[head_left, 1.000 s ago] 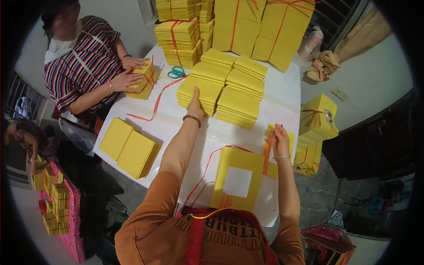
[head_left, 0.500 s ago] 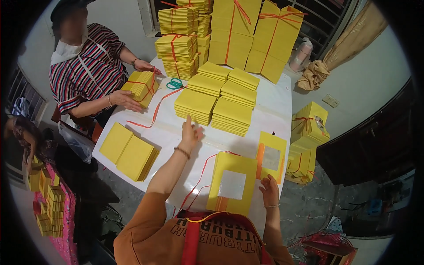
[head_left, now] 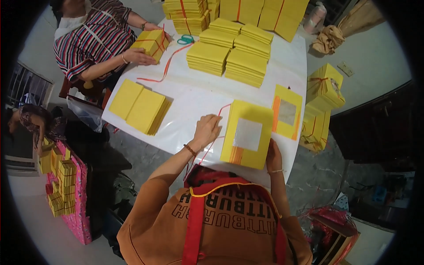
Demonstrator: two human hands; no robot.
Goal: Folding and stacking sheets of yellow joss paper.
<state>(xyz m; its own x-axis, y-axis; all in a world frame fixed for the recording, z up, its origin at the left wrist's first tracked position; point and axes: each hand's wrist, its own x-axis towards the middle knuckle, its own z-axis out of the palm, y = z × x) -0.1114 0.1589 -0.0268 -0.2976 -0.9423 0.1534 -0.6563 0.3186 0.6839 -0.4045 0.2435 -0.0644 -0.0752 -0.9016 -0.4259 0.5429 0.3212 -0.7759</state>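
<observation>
In front of me on the white table lies a stack of yellow paper packets (head_left: 229, 145), its top one bearing a silvery window and an orange stripe. My left hand (head_left: 207, 130) is just left of this stack with fingers bent together. It covers part of a red ribbon (head_left: 224, 108); whether the ribbon is in its fingers does not show. At the stack's lower right edge, my right hand (head_left: 274, 155) is closed against the side, some fingertips hidden behind it. A single windowed yellow packet (head_left: 295, 98) lies just beyond my right hand.
Yellow piles (head_left: 247, 65) fill the table's far middle, beside green scissors (head_left: 186, 39). Another pile (head_left: 141, 108) lies left. Across the left corner a person (head_left: 99, 39) holds a ribbon-tied bundle (head_left: 150, 42). More bundles (head_left: 324, 88) stand off the right edge.
My left hand has drawn back from the far piles to the left side of the windowed stack. My right hand has moved from the single packet onto the stack's right edge. The view has tilted down.
</observation>
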